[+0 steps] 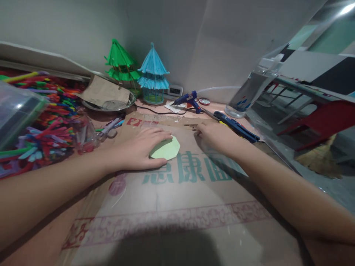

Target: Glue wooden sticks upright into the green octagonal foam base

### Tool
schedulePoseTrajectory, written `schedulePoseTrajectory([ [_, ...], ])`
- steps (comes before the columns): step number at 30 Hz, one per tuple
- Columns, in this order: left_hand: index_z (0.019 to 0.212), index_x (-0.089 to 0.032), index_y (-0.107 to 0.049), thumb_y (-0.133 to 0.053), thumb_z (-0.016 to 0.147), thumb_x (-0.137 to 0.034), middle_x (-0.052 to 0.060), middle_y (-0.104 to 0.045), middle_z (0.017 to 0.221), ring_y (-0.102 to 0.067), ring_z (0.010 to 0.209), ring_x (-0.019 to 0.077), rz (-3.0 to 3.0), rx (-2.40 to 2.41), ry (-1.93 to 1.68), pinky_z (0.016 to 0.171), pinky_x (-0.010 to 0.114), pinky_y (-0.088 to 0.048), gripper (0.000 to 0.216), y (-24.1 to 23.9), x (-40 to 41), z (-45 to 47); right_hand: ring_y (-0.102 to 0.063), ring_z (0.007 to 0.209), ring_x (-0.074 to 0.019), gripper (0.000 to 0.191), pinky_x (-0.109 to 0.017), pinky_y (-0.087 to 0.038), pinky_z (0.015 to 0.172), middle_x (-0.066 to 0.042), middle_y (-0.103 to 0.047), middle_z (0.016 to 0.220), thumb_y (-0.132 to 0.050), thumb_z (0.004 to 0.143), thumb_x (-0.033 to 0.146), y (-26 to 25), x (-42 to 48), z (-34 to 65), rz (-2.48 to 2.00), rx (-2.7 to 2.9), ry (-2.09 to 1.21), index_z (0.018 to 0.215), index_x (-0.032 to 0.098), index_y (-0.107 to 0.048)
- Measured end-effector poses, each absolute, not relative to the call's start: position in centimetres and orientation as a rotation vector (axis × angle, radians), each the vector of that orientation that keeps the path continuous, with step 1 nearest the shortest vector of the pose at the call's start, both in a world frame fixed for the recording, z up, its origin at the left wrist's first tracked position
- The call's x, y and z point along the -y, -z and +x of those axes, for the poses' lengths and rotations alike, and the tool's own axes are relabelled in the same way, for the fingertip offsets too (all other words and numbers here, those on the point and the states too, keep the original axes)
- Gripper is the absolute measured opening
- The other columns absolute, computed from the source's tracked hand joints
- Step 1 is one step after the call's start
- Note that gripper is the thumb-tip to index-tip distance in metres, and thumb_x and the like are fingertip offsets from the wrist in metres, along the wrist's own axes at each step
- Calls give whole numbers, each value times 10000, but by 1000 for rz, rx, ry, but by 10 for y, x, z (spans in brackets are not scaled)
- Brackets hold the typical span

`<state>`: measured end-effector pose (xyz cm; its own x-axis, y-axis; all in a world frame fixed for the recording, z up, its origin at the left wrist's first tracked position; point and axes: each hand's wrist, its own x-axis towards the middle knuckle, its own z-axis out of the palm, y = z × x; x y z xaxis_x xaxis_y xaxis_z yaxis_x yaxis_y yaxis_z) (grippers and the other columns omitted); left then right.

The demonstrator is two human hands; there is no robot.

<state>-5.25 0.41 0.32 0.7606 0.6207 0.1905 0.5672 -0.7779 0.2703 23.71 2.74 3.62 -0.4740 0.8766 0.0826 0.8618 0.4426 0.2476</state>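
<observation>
My left hand (144,147) lies over a pale green octagonal piece (169,148) on the cardboard sheet (177,199). Its fingers are stretched along the upper left of the piece, with the thumb apart at the lower edge. To the right, my right hand (212,135) is closed, fingers curled down to the cardboard beside several short thin brown sticks (190,125). Whether a stick is between those fingertips is hidden. Just beyond this hand are a dark blue utility knife (235,126) and a blue glue gun (188,99).
Two small tiered-roof pavilions, one green (120,61) and one light blue (153,72), stand by the wall. Colourful pipe cleaners (52,129) heap at left near a metal dish (111,105) and scissors (109,129). A clear bottle (246,92) stands at the right edge.
</observation>
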Motion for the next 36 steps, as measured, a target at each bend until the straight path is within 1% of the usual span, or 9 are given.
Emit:
schedulePoseTrajectory([
  [5,1452,-175,-488,-581,907,-560,168,-503,1529,-462,1399,373,2770,-937,-391,1159,543,-369,674,-4,-5,-51,-643,806,-241,156,-316,-401,669,-129,-724,922,-562,895,167,-44,-16,225,1760,-2800,-262,1023,148,-651],
  [7,1450,-172,-490,-585,906,-559,168,-512,1521,-475,1388,374,2774,-937,-389,1151,532,-378,674,-4,-5,-51,-638,760,-194,169,-297,-431,665,-78,-713,890,-569,897,170,-47,-4,217,1827,-3040,144,1055,170,-628],
  [9,1445,-174,-496,-590,905,-553,164,-526,1508,-486,1379,373,2774,-931,-396,1144,519,-387,667,-4,-5,-51,-633,696,-156,190,-283,-467,642,-38,-697,856,-570,910,196,-45,7,210,1836,-3150,772,1093,183,-618],
  [12,1443,-179,-495,-587,907,-554,161,-542,1491,-499,1368,367,2774,-912,-411,1136,510,-395,661,-3,-6,-51,-637,642,-132,155,-282,-520,616,-24,-692,824,-610,915,267,-33,14,204,1826,-2997,1570,1041,181,-637],
  [16,1454,-193,-484,-581,903,-575,163,-534,1502,-495,1376,373,2769,-924,-408,1136,533,-389,678,0,-7,-51,-659,626,-130,229,-276,-545,593,-33,-728,830,-674,890,322,-15,10,204,1767,-2712,2109,1054,188,-586],
  [22,1455,-187,-489,-592,902,-566,161,-529,1511,-490,1384,372,2759,-914,-421,1147,531,-385,678,0,-7,-52,-553,509,-84,151,-205,-415,472,59,-636,739,-566,963,261,-10,13,202,1774,-2999,1960,1080,238,-474],
  [25,1455,-194,-493,-604,897,-575,157,-536,1506,-495,1379,377,2750,-917,-428,1138,537,-399,685,0,-7,-53,-546,556,-85,191,-217,-417,525,64,-604,749,-551,962,190,-12,24,199,1726,-3207,1684,1127,240,-470],
  [28,1471,-219,-478,-606,900,-579,151,-521,1527,-479,1401,375,2746,-911,-439,1156,546,-385,688,1,-7,-53,-580,636,-105,258,-238,-445,589,48,-622,774,-587,937,183,-11,33,198,1603,-3208,1657,1158,232,-464],
  [36,1484,-200,-461,-598,912,-552,167,-491,1558,-453,1433,368,2766,-903,-442,1183,554,-360,686,4,-8,-55,-570,629,-101,145,-252,-472,626,32,-620,775,-656,904,237,-6,34,197,1555,-3120,1717,906,215,-512],
])
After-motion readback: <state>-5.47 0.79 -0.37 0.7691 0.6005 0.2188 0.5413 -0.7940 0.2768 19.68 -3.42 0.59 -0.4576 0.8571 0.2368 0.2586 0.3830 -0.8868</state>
